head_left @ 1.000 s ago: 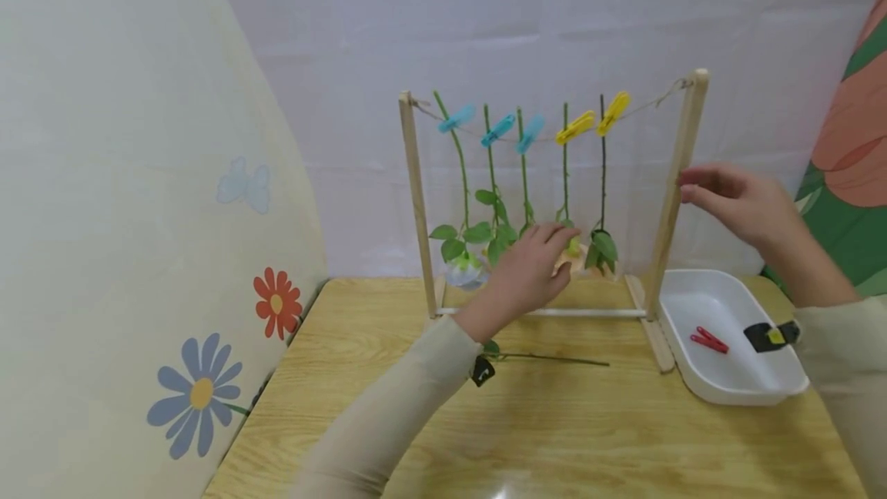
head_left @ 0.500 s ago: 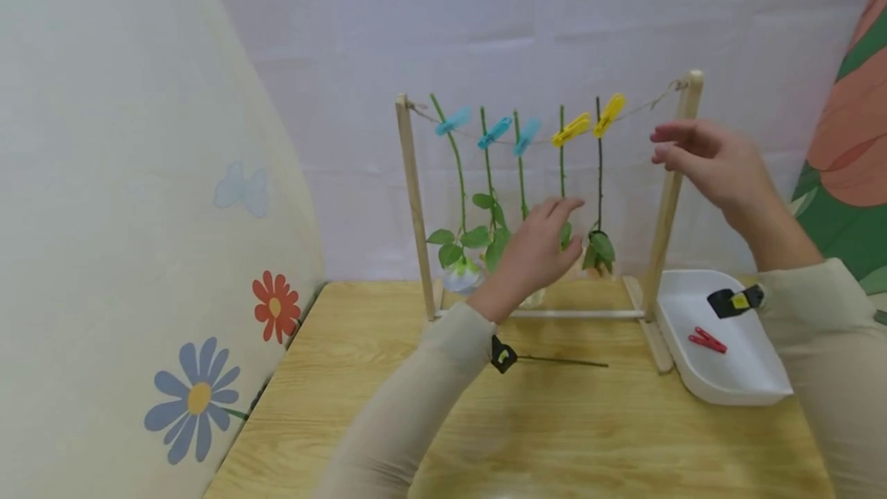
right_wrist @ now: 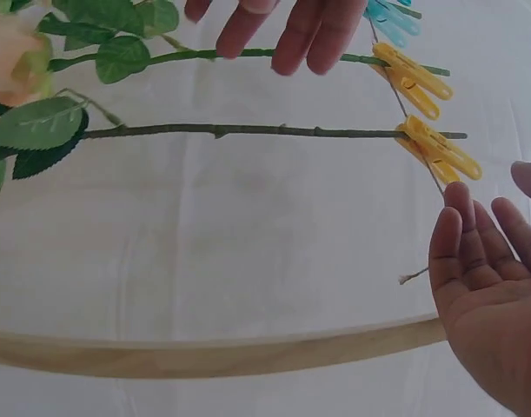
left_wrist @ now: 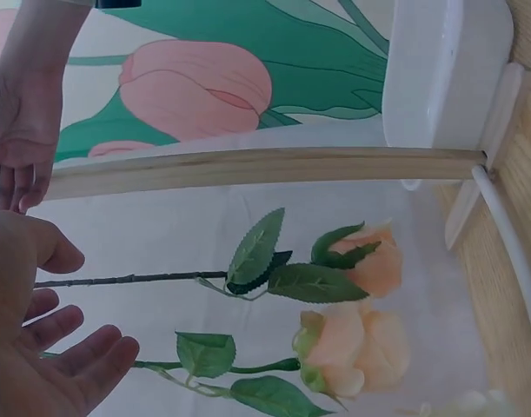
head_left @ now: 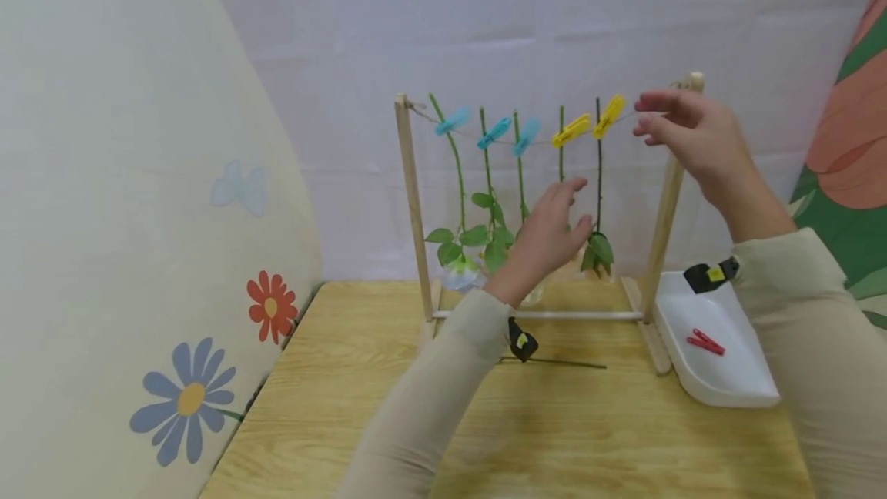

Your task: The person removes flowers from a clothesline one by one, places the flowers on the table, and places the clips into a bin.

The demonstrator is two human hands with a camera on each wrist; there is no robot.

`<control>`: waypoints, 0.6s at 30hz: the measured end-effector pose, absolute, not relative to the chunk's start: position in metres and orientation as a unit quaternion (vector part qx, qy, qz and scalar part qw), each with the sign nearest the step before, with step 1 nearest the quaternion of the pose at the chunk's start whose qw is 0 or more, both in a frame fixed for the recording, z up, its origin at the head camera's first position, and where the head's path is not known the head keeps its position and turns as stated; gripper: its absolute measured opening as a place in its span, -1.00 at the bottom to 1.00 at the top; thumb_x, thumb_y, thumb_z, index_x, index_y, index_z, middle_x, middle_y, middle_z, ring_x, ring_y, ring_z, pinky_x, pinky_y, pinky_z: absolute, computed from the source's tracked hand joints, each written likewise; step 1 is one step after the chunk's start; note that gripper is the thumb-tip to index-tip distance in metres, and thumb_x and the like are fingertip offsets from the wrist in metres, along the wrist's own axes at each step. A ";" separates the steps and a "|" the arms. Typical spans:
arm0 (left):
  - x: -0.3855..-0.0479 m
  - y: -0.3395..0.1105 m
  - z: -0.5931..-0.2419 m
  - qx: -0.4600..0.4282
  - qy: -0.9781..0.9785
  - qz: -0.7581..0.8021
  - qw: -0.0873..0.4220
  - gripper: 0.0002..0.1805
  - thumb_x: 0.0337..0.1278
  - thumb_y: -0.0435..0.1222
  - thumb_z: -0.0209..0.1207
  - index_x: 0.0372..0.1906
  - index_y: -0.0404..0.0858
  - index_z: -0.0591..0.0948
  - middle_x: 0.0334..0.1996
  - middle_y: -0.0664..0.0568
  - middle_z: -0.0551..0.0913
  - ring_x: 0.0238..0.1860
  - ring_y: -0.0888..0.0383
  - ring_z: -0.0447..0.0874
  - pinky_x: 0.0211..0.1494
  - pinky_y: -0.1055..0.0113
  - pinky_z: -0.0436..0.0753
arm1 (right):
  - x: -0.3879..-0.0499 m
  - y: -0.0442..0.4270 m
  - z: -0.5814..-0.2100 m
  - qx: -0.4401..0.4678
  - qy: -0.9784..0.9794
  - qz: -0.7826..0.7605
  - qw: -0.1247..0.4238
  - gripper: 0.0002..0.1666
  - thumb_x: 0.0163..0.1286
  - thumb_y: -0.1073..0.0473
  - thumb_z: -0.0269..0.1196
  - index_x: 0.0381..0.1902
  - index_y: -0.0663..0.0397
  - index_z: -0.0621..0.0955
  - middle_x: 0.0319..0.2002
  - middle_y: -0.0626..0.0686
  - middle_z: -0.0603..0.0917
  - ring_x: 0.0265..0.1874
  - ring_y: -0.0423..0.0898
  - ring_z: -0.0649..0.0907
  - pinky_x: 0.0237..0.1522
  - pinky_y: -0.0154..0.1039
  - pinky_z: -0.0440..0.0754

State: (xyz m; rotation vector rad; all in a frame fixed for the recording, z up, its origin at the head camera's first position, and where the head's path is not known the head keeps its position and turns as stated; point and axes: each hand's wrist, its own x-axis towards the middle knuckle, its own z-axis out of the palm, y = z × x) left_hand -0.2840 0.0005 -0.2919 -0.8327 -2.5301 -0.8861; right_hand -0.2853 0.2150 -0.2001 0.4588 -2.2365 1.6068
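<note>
Several artificial roses hang head down from a string, held by blue clothespins (head_left: 495, 133) and yellow clothespins (head_left: 571, 130). My left hand (head_left: 547, 237) is in front of the hanging stems, fingers spread and holding nothing. In the left wrist view, it lies beside the stems of two peach roses (left_wrist: 356, 347). Near the string's right end is my right hand (head_left: 703, 145), fingers loosely bent with nothing between them. In the right wrist view, its fingertips are close to the string just beyond the last yellow clothespin (right_wrist: 439, 149); whether they touch it, I cannot tell.
A wooden frame (head_left: 663, 233) carries the string. Beside its right foot, a white tray (head_left: 728, 395) contains red clothespins (head_left: 706, 343). One more stem (head_left: 571, 363) lies on the wooden table (head_left: 589, 437), its left part hidden by my left arm. Painted panels stand at both sides.
My right hand has risen from beside the right post and moved left to the string's right end. The left hand has moved slightly up and right. The clipped roses stay in place.
</note>
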 end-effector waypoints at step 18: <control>-0.291 0.028 -0.281 -0.247 -0.864 -0.415 0.142 -0.29 0.40 -0.26 0.17 0.55 -0.27 0.19 0.43 -0.06 0.42 0.27 0.07 0.57 0.28 0.38 0.56 | -0.293 0.201 -0.180 0.127 -0.778 0.597 0.152 -0.43 0.50 0.12 0.24 0.40 0.12 0.47 0.22 0.05 0.57 -0.12 -0.22 0.66 -0.13 -0.53 0.65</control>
